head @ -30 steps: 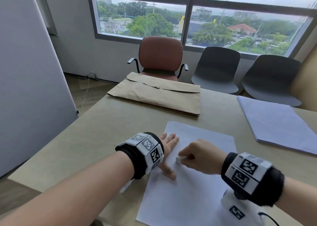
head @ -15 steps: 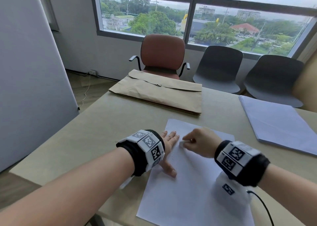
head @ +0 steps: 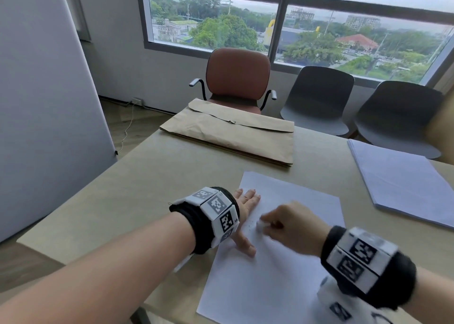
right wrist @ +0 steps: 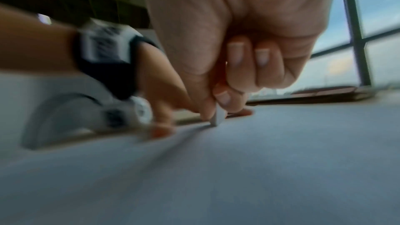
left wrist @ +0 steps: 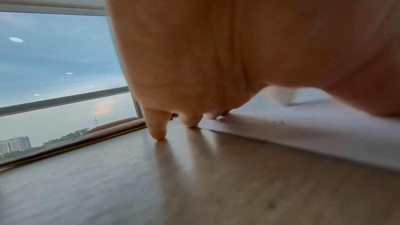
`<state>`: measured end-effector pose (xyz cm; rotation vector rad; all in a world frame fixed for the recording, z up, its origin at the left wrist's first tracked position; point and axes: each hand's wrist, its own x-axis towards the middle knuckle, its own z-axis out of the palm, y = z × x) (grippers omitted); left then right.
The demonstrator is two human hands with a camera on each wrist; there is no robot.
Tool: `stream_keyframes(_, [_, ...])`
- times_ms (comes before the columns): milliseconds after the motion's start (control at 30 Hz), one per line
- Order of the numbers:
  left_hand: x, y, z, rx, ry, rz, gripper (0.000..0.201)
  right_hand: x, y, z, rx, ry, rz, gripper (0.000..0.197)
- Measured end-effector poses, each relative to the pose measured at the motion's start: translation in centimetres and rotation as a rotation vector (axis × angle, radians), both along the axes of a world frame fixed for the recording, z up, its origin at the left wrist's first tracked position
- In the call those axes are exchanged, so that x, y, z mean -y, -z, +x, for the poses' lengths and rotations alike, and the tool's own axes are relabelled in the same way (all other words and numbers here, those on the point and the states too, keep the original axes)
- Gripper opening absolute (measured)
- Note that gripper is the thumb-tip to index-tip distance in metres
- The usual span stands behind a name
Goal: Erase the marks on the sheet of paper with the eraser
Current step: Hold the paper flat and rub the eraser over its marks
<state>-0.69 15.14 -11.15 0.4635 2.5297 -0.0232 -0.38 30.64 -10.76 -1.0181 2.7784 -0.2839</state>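
Right hand (head: pixel 292 225) grip pinched on eraser (head: pixel 259 226), touching sheet (head: pixel 258 286)

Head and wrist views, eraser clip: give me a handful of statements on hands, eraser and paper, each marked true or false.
1. The right hand pinches the eraser. True.
2. The left hand is lifted clear of the sheet of paper. False: it lies flat, pressing the sheet's left edge.
3. The eraser's tip touches the sheet. True.
4. The brown envelope lies on top of the sheet. False: it lies apart, at the table's far edge.
5. The left hand holds a pencil. False: it holds nothing.
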Motion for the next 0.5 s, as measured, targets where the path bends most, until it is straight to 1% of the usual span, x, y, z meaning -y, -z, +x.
stream_keyframes(33, [0.0, 0.0, 0.0, 0.003, -0.001, -0.001, 0.118, -0.1, -0.1, 1.1, 0.035, -0.048, -0.003, 0.024])
stream_keyframes(100, [0.0, 0.0, -0.1, 0.008, -0.001, -0.012, 0.119, -0.3, -0.2, 1.3, 0.064, -0.067, 0.000, 0.026])
stream_keyframes(133, [0.0, 0.0, -0.2, 0.012, -0.001, -0.017, 0.119, -0.3, -0.4, 0.4, 0.049, -0.027, 0.010, 0.028])
stream_keyframes(200, [0.0, -0.1, -0.2, 0.016, 0.000, -0.014, 0.119, -0.5, -0.7, -1.8, 0.015, 0.106, 0.002, 0.031])
stream_keyframes(267, [0.0, -0.1, -0.1, 0.016, 0.000, -0.007, 0.119, -0.4, -0.6, -2.6, -0.012, 0.161, -0.024, 0.039])
stream_keyframes(333, [-0.1, -0.1, 0.0, 0.007, 0.000, -0.013, 0.119, -0.2, -0.3, -1.2, -0.029, 0.090, 0.010, 0.039])
stream_keyframes(400, [-0.1, -0.1, 0.1, 0.006, 0.002, -0.018, 0.118, 0.0, -0.3, 1.0, 0.018, -0.004, 0.030, 0.036])
stream_keyframes(433, [-0.1, -0.1, 0.1, 0.007, 0.001, -0.018, 0.118, -0.1, -0.3, 1.4, 0.046, -0.019, 0.031, 0.034])
stream_keyframes(500, [0.0, -0.1, 0.0, 0.014, -0.001, -0.012, 0.119, -0.2, -0.6, 0.2, 0.037, 0.033, 0.037, 0.029])
